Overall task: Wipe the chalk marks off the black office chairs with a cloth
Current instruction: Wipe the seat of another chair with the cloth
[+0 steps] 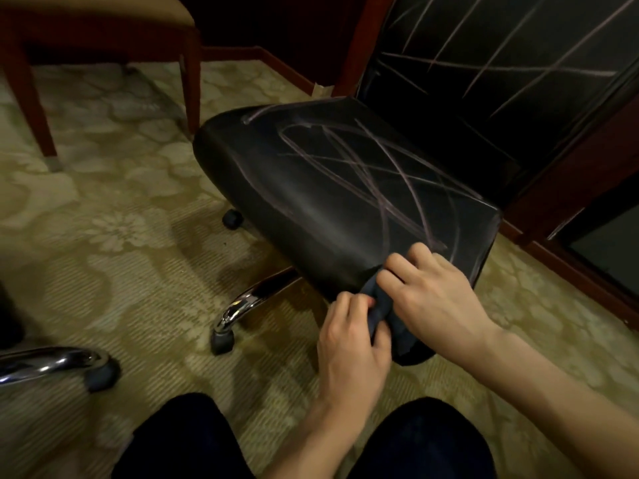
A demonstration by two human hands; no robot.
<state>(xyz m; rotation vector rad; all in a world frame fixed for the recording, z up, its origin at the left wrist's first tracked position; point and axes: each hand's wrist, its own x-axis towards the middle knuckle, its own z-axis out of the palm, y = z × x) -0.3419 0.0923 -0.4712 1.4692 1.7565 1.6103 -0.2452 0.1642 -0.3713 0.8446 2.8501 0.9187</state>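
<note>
A black office chair stands in front of me; its seat [321, 188] and backrest [484, 63] are both crossed by pale chalk lines. A dark blue cloth [383, 311] is bunched at the seat's near corner. My left hand [352, 344] pinches the cloth from below with curled fingers. From the right, my right hand [432, 292] grips the same cloth, knuckles against the seat's front edge. Most of the cloth is hidden between the two hands.
The chair's chrome base leg [249, 302] and casters stand on a patterned beige carpet [121, 236]. A second chrome leg with a caster [58, 366] lies at the left. A wooden chair [103, 46] stands at the back left. Dark wooden furniture [567, 188] is at the right. My knees show at the bottom.
</note>
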